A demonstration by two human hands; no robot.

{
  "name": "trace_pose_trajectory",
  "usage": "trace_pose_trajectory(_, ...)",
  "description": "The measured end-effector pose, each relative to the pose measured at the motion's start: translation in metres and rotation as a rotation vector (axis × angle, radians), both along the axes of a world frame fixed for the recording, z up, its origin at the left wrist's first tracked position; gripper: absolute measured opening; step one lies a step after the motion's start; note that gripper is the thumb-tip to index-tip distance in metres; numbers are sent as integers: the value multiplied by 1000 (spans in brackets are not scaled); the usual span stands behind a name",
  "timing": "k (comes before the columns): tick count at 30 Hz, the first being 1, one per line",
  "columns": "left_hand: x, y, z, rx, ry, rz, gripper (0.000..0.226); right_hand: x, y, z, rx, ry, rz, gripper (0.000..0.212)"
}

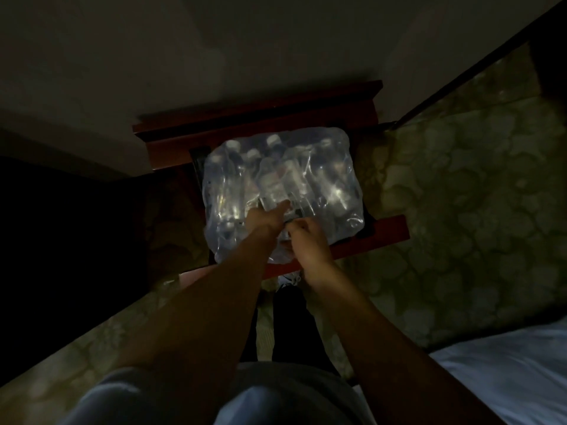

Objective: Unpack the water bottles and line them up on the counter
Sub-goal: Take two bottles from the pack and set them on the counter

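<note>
A shrink-wrapped pack of water bottles (319, 179) lies on a dark red wooden stand (386, 231) in a dim room. Several clear bottles with white caps show through the plastic film. My left hand (265, 217) reaches onto the near middle of the pack, fingers stretched forward against the wrap. My right hand (306, 237) is right beside it at the pack's near edge, fingers curled and pinching the plastic film. The spot where both hands meet the wrap is dark and partly hidden.
The stand stands against a pale wall (214, 56). Patterned green carpet (460, 194) surrounds it. A white bed corner (515, 372) lies at the lower right. A dark piece of furniture (61, 225) fills the left. My legs and a shoe (288, 280) are below the stand.
</note>
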State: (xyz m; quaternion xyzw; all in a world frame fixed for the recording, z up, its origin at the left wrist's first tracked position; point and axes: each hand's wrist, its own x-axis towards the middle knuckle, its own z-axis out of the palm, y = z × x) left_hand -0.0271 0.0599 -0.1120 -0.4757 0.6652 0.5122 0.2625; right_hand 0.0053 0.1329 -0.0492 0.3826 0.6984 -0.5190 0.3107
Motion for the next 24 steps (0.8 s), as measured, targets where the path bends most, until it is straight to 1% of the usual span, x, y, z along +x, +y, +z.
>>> trace_pose_trajectory(2,8,-7,6,-64,-26,-70,62,-2,-1,3,-7,-2,4,10)
trace_pose_trajectory(3,11,-11,9,-67,-13,-83,64,-4,-2,5,-8,0,3,10)
trace_pose_trajectory(7,18,-27,26,99,-21,-13,67,-9,-3,7,20,23,11,10)
trace_pose_trajectory(10,19,-35,44,233,-36,64,60,-12,-5,8,33,21,-11,10)
trace_pose_trajectory(11,20,-38,50,259,-40,68,57,-14,-7,9,17,8,-31,15)
trace_pose_trajectory(13,24,-43,62,310,-33,44,49,-19,-11,13,-15,-63,-59,44)
trace_pose_trajectory(14,27,-46,68,343,-19,22,44,-22,-12,15,-32,-106,-72,55)
trace_pose_trajectory(15,31,-49,76,376,-3,-9,40,-24,-10,17,-65,-142,-98,58)
trace_pose_trajectory(18,43,-60,93,452,38,-109,44,-29,-2,24,-180,-200,-158,49)
trace_pose_trajectory(20,51,-66,101,479,27,-126,43,-32,3,25,-211,-186,-113,40)
trace_pose_trajectory(22,54,-70,105,462,-4,-167,42,-35,4,26,-225,-161,-66,25)
trace_pose_trajectory(24,51,-75,107,442,-8,-211,47,-36,3,26,-234,-143,-43,20)
